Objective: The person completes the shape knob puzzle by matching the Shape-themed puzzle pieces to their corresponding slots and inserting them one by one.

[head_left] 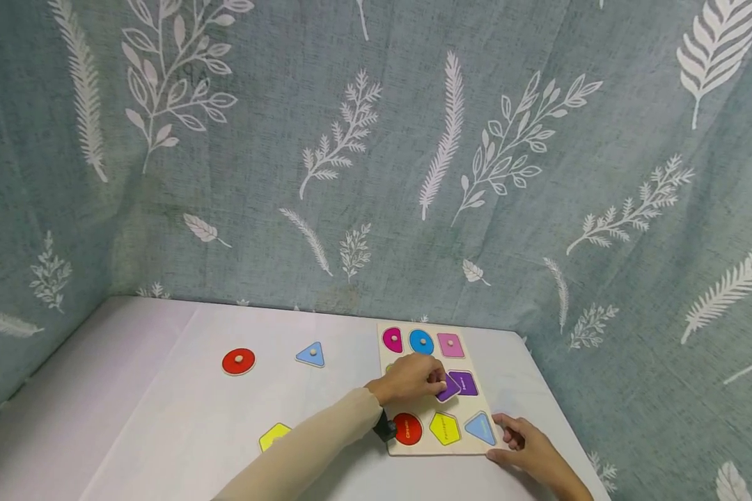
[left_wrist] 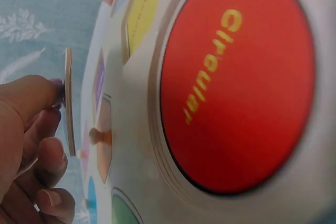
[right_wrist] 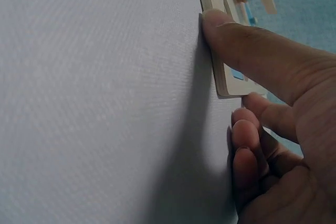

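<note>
My left hand (head_left: 412,379) pinches a purple square puzzle piece (head_left: 450,390), held tilted above the board beside the purple square recess (head_left: 469,383). In the left wrist view, that piece (left_wrist: 69,103) appears edge-on, raised off the wooden puzzle board (head_left: 439,449). The board's near row shows a red circle recess (head_left: 407,428), a yellow pentagon recess (head_left: 444,428) and a light blue triangle recess (head_left: 480,428). At the near right corner, my right hand (head_left: 530,449) grips the board's edges between thumb (right_wrist: 247,43) and index finger. Part of the middle row is hidden behind my left hand.
Left of the board lie a red circle piece (head_left: 238,361), a light blue triangle piece (head_left: 311,354) and a yellow pentagon piece (head_left: 273,435), partly covered by my sleeve. Knobbed pieces sit in the board's far row. A leaf-patterned curtain (head_left: 376,174) borders the white table (head_left: 163,417).
</note>
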Demonstrator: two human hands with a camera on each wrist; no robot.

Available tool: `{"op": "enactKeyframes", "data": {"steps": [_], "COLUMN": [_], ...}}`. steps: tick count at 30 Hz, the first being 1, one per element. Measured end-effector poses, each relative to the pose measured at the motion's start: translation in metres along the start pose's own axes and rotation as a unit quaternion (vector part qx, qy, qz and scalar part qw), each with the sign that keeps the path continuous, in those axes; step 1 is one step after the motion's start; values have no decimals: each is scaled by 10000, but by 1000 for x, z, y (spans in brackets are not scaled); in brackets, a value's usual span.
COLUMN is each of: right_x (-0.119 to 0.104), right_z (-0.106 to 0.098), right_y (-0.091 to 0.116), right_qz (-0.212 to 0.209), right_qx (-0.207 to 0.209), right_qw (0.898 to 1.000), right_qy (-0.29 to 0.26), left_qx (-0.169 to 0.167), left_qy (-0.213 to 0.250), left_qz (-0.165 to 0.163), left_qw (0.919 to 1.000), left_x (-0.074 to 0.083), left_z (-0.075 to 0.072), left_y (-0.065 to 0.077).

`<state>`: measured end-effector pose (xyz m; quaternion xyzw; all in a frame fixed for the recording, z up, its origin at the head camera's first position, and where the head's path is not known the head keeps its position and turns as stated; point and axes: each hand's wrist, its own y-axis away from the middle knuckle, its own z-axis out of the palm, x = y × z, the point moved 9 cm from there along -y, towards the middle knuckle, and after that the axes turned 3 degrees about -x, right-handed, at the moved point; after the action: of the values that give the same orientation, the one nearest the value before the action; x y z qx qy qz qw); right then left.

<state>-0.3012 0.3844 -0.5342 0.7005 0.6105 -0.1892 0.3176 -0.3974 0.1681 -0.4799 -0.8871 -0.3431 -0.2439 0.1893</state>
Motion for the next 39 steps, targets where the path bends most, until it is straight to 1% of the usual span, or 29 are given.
{"op": "enactKeyframes", "data": {"steps": [3, 5, 10, 14, 19, 23, 30, 34, 39], "right_x": [0, 1, -1, -1, 2, 3, 6, 7, 6], "right_z": [-2, -2, 1, 2, 1, 0, 2, 2, 1], "right_y": [-1, -1, 1, 2, 0, 0, -3, -3, -2], "right_qz": [-40, -120, -297, -300, -358, -417, -464, -458, -456], "right_qx": [-4, -84, -220, -240, -279, -298, -329, -313, -285], "right_qw": [10000, 9998, 9990, 9986, 9981, 9975, 9966, 9967, 9970], "right_qy": [-33, -132, -257, -352, -425, -477, -601, -599, -558], "left_qx": [-9, -41, -179, -148, 59, 139, 92, 94, 86], "left_qy": [-64, -163, -352, -458, -407, -343, -414, -439, -549], "left_qz": [77, 155, 203, 256, 229, 210, 70, 98, 38], "left_qw": [9999, 9997, 9990, 9985, 9989, 9991, 9991, 9989, 9984], "left_x": [4, 7, 12, 15, 12, 9, 3, 6, 9], "left_z": [2, 5, 15, 19, 21, 26, 34, 37, 39], "left_y": [-8, -12, -21, -28, -38, -45, -51, -55, -60]}}
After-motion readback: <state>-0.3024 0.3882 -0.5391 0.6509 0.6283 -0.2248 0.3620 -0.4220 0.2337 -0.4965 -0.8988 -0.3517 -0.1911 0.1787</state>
